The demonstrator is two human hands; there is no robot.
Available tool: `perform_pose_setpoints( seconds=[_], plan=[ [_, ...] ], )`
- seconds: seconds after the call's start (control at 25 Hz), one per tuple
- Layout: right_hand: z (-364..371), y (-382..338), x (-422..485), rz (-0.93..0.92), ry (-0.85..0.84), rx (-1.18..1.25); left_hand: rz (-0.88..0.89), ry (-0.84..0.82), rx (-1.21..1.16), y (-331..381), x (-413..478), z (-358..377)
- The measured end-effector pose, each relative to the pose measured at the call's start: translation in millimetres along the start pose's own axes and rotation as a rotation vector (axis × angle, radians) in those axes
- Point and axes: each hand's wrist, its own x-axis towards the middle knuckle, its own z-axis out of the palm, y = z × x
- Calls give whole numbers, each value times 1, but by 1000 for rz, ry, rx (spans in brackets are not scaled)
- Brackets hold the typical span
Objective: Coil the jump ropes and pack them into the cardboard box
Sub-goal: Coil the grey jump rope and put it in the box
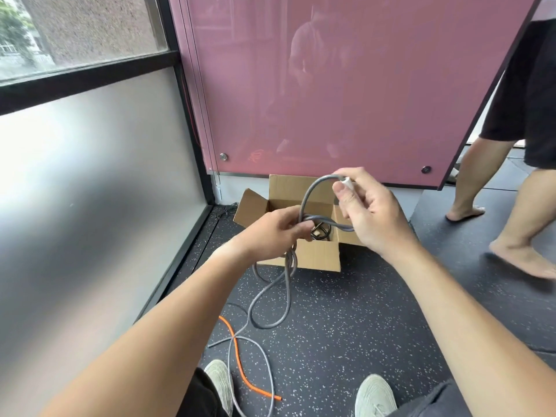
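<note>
Seen from above: the left hand gripped bunched loops of a grey jump rope in front of the open cardboard box on the speckled floor. The right hand pinched the rope's white handle btwn thumb & fingers. The rope's slack trailed down, crossing an orange rope lying nr the person's shoes.

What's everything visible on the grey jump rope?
The grey jump rope is a smooth, rubbery-looking cord with a white handle piece at one end. The right hand pinches that piece and the left hand grips several gathered loops, with an arc of cord rising between them. The rest hangs down past the front of the open cardboard box and trails in loose loops over the speckled floor, crossing the orange rope.
</note>
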Motion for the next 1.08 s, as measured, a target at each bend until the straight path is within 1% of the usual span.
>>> perform_pose_setpoints(
  seconds=[0.08,0.2,0.32,0.44,0.52,0.64,0.68,0.72,0.76,0.8,0.84,0.92,0.96,1.0,1.08],
  plan=[
    [-1,10,2,27,146,-74,11,10,-163,5,0,2],
    [1,24,5,102,278,-250,-13,81,-386,14,-3,2],
    [0,32,10,230,416,-281,-115,266,-616,17,-1,-1],
    [-3,36,13,458,484,-260,-213,469,-821,13,5,-10],
    [-6,36,15,630,549,-172,-222,595,-804,9,7,-13],
    [-24,61,27,861,803,121,-227,780,-697,1,4,-24],
    [-34,72,30,912,894,229,-233,833,-696,-2,3,-30],
    [-44,81,31,954,948,309,-242,872,-726,-6,2,-37],
    [-51,89,29,981,970,321,-247,890,-791,-8,1,-42],
    [-52,93,26,999,936,250,-239,883,-887,-6,1,-44],
    [-46,93,23,985,850,129,-218,859,-993,-1,1,-42],
    [-25,77,16,894,529,-154,-175,795,-1154,15,1,-31],
    [-14,62,14,812,385,-244,-172,766,-1181,24,1,-24],
    [-4,46,13,707,274,-216,-174,747,-1184,31,2,-18],
    [15,10,8,469,63,96,-167,727,-1199,41,2,-11]
  ],
)
